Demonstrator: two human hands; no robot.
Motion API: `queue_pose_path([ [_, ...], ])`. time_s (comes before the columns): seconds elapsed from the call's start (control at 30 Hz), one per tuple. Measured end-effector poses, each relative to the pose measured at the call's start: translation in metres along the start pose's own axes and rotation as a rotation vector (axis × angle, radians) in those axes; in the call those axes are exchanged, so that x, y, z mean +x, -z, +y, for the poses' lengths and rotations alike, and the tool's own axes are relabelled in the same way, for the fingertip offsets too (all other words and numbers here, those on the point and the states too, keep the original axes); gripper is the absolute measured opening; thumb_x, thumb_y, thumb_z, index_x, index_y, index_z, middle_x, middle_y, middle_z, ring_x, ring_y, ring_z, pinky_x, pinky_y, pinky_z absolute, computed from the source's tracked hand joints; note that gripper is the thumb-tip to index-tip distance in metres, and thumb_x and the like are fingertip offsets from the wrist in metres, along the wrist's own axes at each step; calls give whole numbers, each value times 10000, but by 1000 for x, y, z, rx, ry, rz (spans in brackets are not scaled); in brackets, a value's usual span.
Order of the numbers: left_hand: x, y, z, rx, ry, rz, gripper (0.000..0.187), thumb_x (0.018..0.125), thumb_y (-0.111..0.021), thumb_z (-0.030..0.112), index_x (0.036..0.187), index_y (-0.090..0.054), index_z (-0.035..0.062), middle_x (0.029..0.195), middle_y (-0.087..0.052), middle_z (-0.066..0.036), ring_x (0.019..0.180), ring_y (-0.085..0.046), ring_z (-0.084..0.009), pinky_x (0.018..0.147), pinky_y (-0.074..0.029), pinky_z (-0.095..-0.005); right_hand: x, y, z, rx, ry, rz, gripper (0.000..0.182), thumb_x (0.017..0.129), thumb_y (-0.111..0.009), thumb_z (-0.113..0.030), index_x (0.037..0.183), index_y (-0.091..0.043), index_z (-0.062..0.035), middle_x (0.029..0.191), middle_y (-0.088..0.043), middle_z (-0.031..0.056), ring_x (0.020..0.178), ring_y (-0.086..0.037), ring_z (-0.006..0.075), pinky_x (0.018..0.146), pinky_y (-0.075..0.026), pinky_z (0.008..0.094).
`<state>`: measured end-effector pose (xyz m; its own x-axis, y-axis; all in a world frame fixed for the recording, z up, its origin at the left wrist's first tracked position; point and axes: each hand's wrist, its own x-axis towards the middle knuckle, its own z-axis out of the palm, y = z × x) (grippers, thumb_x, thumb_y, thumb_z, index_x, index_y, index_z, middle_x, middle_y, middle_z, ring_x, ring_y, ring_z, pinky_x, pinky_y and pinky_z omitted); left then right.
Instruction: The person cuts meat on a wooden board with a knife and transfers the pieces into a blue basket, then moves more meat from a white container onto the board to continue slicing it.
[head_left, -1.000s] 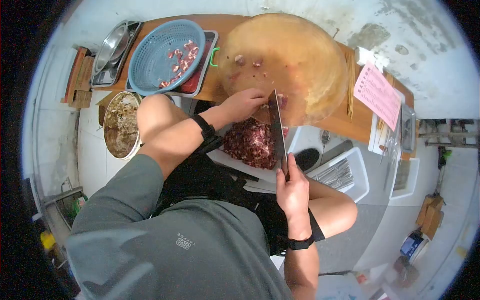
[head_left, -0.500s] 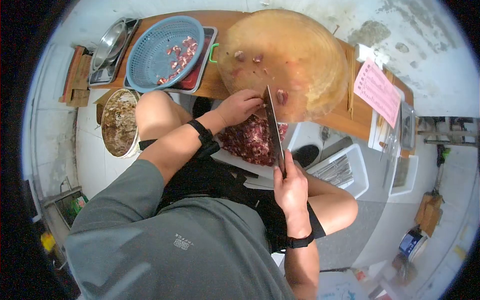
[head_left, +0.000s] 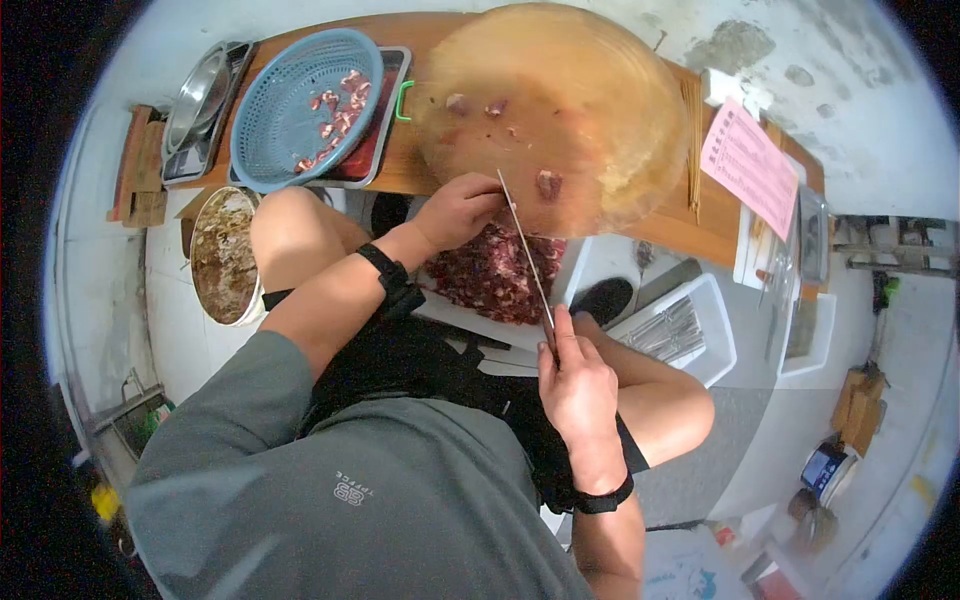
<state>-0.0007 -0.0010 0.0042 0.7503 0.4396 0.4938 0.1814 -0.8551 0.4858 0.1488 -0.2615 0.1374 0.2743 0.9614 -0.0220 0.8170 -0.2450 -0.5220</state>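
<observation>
My right hand (head_left: 580, 390) is closed around the handle of a long knife (head_left: 526, 245), its blade pointing up to the near edge of the round wooden board (head_left: 560, 80). Beside the blade tip, my left hand (head_left: 463, 208) has its fingers pressed together at the board's edge; whatever they pinch is too small to name. A meat piece (head_left: 549, 185) lies on the board right of the blade, with smaller bits farther back. Below both hands, a white tray (head_left: 576, 268) holds a heap of chopped red meat (head_left: 497, 275).
A blue basket (head_left: 270, 125) with meat pieces stands left on the wooden table (head_left: 430, 32). Wooden skewers (head_left: 693, 150) and a pink sheet (head_left: 750, 168) lie right. A white bin (head_left: 722, 345) holds metal skewers. A dirty bucket (head_left: 225, 255) stands left of the knees.
The knife blade has turned edge-on and its tip has shifted left. My left hand has moved slightly left and up with it. The whole view has shifted a little.
</observation>
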Motion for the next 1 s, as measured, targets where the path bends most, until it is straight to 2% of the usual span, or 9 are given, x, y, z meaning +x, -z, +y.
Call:
queue_pose_path([
  [0.1,-4,0,-1,5,51,-66,255,791,-698,29,1042,-705,74,1084,-674,-123,999,-655,-343,865,-543,-416,3,0,0,0,9,-7,520,901,-681,-185,1395,-565,-75,810,-668,161,644,-668,353,574,-570,461],
  [0.47,-1,2,1,18,57,-52,229,800,-700,39,1023,-722,83,1103,-682,-115,1002,-657,-333,868,-542,-413,25,-1,-1,-33,-32,-113,495,921,-659,-202,1387,-557,-70,820,-668,175,624,-673,367,541,-564,467],
  [0.57,-6,0,-6,25,70,-67,245,804,-696,37,1042,-724,90,1111,-682,-114,1010,-657,-331,873,-542,-412,42,-21,3,4,-35,-119,523,940,-625,-216,1427,-504,-67,851,-673,184,650,-681,375,558,-566,474],
  [0.67,-3,2,1,-3,55,-72,246,806,-688,31,1046,-715,79,1118,-678,-122,1026,-651,-337,880,-541,-411,64,-51,3,9,-105,-165,552,984,-541,-286,1497,-390,-145,963,-676,201,708,-691,409,619,-572,524],
  [0.77,2,6,2,-3,15,-61,234,805,-682,24,1035,-704,58,1118,-674,-132,1036,-645,-346,885,-540,-412,66,-58,-11,-37,-165,-164,543,964,-586,-259,1473,-437,-143,930,-674,210,807,-669,437,694,-557,516],
  [0.83,-2,2,-1,7,-5,-48,230,805,-679,21,1032,-699,51,1117,-673,-137,1038,-643,-351,886,-539,-415,60,-47,-8,-12,-164,-164,550,964,-587,-274,1480,-437,-153,943,-677,213,812,-671,437,705,-560,507],
  [0.9,-4,2,-5,45,70,-120,236,810,-669,24,1043,-696,52,1120,-671,-141,1039,-638,-358,887,-537,-422,49,-39,0,-15,-185,-158,558,968,-583,-290,1488,-435,-155,938,-678,215,812,-670,433,702,-559,512],
  [0.97,6,15,1,26,85,-161,232,827,-658,42,1056,-693,57,1115,-667,-149,1043,-635,-364,890,-533,-429,41,-27,3,6,-196,-134,551,957,-608,-255,1471,-462,-123,919,-677,219,803,-665,433,699,-555,512],
  [1.0,12,20,2,-3,97,-211,228,845,-647,61,1070,-689,62,1110,-664,-158,1046,-632,-371,893,-530,-436,37,-31,10,5,-173,-27,553,957,-612,-259,1472,-466,-119,917,-681,199,767,-674,418,670,-565,509],
])
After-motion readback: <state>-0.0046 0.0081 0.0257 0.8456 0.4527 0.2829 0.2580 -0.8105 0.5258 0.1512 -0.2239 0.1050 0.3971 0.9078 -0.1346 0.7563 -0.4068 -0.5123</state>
